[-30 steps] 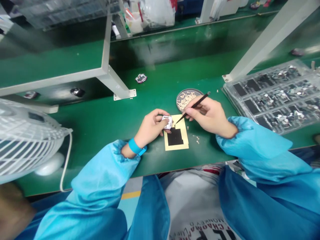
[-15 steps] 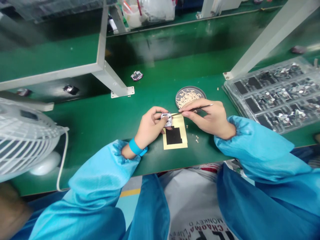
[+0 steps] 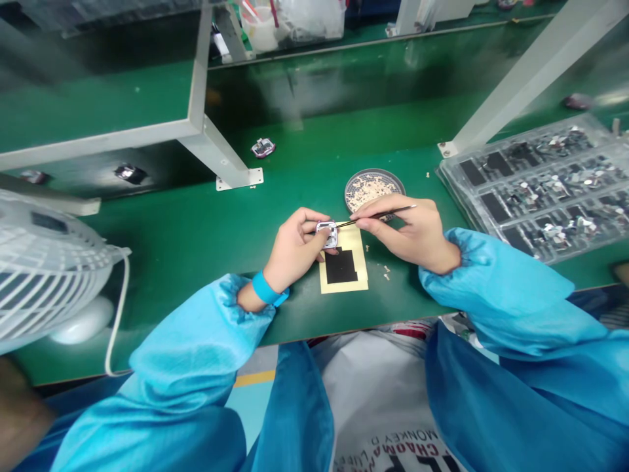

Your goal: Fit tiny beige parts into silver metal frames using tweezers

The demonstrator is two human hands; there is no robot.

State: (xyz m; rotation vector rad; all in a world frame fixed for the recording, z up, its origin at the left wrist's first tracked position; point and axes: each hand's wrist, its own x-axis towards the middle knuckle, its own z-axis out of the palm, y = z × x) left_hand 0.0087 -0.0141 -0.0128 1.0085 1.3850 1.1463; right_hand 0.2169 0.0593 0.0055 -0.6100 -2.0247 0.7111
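Note:
My left hand (image 3: pixel 299 244) is closed on a small white device housing (image 3: pixel 328 235), gripping it by its edges with the inside facing up. Between the thumb and fingers of my right hand (image 3: pixel 400 229) is a pair of dark tweezers (image 3: pixel 378 216); their tips reach to the right side of the housing. Whether the tips hold a part is too small to make out. Beneath the housing lies a yellow sheet (image 3: pixel 362 265) with black pieces (image 3: pixel 343 267) on it. Behind my right hand stands a round grey dish (image 3: pixel 376 172) of small beige parts.
A clear compartment tray (image 3: pixel 535 190) of small components lies at the right. A white fan (image 3: pixel 54 262) stands at the left. Another device piece (image 3: pixel 263 147) sits near the shelf leg (image 3: pixel 223 154). Loose beige bits (image 3: pixel 386 275) lie beside the sheet. Part of another person (image 3: pixel 22 413) shows at lower left.
Both hands hold nearly the same pose, with the tweezer tips still at the housing. The whole view has shifted slightly.

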